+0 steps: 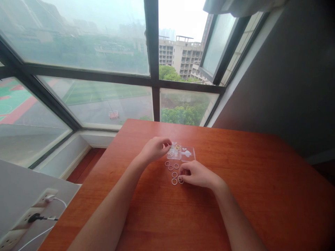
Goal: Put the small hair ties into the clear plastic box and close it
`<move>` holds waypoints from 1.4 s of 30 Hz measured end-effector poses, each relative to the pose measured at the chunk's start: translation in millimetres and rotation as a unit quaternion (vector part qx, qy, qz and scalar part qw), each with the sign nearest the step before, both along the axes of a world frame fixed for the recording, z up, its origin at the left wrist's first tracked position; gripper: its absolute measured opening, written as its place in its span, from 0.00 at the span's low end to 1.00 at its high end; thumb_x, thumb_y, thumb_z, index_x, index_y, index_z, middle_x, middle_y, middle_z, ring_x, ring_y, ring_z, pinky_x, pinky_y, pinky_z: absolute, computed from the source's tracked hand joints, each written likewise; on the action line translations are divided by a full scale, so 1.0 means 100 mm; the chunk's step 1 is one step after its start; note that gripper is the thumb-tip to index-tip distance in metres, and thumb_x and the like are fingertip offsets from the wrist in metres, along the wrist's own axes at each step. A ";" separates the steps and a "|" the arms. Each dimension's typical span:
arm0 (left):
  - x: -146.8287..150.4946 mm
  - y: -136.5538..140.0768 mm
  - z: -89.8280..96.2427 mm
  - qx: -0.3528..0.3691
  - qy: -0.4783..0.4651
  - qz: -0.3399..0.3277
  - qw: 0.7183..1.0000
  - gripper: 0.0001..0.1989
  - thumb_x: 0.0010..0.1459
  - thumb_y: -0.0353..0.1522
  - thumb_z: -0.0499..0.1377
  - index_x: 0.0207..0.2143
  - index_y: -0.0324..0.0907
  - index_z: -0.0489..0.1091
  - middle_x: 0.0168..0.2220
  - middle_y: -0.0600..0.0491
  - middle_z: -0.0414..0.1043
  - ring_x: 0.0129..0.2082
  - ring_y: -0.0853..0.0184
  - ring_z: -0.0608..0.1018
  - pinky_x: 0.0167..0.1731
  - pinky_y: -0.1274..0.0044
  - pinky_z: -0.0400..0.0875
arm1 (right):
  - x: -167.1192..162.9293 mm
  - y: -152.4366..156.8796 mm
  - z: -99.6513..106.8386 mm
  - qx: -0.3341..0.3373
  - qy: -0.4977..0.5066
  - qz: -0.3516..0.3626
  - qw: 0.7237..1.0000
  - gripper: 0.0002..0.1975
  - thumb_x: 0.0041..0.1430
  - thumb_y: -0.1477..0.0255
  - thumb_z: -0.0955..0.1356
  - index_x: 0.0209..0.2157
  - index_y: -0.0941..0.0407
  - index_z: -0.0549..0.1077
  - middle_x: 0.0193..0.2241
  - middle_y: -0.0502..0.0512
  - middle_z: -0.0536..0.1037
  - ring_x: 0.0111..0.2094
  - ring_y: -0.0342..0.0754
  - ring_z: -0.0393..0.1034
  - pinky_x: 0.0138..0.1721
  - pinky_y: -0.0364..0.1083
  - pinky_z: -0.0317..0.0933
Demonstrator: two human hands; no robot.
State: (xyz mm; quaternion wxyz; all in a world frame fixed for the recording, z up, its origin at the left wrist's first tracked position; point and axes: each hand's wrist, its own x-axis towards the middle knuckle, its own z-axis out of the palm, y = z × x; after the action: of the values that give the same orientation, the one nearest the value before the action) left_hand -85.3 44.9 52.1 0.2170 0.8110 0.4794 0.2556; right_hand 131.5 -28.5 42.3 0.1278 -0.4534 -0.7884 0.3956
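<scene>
Over the left side of a small clear plastic box reaches my left hand, its thumb and fingertips drawn together at the rim. Whatever they may pinch is too small to make out. Yellowish rings and pale rings lie in the box, and its clear lid with a white mark lies open to the right. Lower down, my right hand has its thumb and fingers closed on a pale ring at the table surface. Several similar loose rings lie between the hands and the box.
The reddish-brown wooden table extends to both sides. Behind it stand dark-framed windows, one pane swung open. At lower left, a wall socket strip holds plugs and white cables. A grey wall rises on the right.
</scene>
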 end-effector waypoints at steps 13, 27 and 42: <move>0.08 -0.04 0.03 -0.032 -0.050 -0.035 0.998 0.09 0.54 0.32 0.56 0.33 0.40 0.76 0.29 0.52 0.76 0.27 0.71 0.74 0.26 0.82 0.63 | 0.02 0.17 -0.11 0.135 0.071 -0.192 0.970 0.07 0.55 0.69 0.66 0.31 0.56 0.75 0.19 0.45 0.69 0.21 0.40 0.60 0.25 0.39 0.52; 0.30 -0.18 0.12 -0.111 -0.109 -0.109 0.982 0.09 0.55 0.34 0.57 0.32 0.38 0.75 0.29 0.53 0.75 0.26 0.73 0.71 0.26 0.83 0.63 | 0.01 0.17 -0.09 0.135 0.153 -0.250 0.946 0.09 0.55 0.65 0.67 0.32 0.57 0.75 0.18 0.45 0.65 0.21 0.40 0.58 0.24 0.39 0.51; 0.16 -0.10 0.11 -0.054 -0.085 -0.064 0.993 0.07 0.54 0.31 0.57 0.29 0.38 0.74 0.27 0.53 0.74 0.26 0.72 0.71 0.25 0.83 0.62 | 0.03 0.16 -0.10 0.145 0.139 -0.250 0.947 0.09 0.55 0.66 0.67 0.32 0.57 0.75 0.19 0.45 0.66 0.21 0.40 0.59 0.24 0.39 0.52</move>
State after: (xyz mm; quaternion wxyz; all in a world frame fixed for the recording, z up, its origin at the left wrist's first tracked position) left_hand -69.1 34.8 62.7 0.3162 0.8027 0.4193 0.2826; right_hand 134.5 -12.0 32.4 0.3957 -0.5527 -0.6731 0.2912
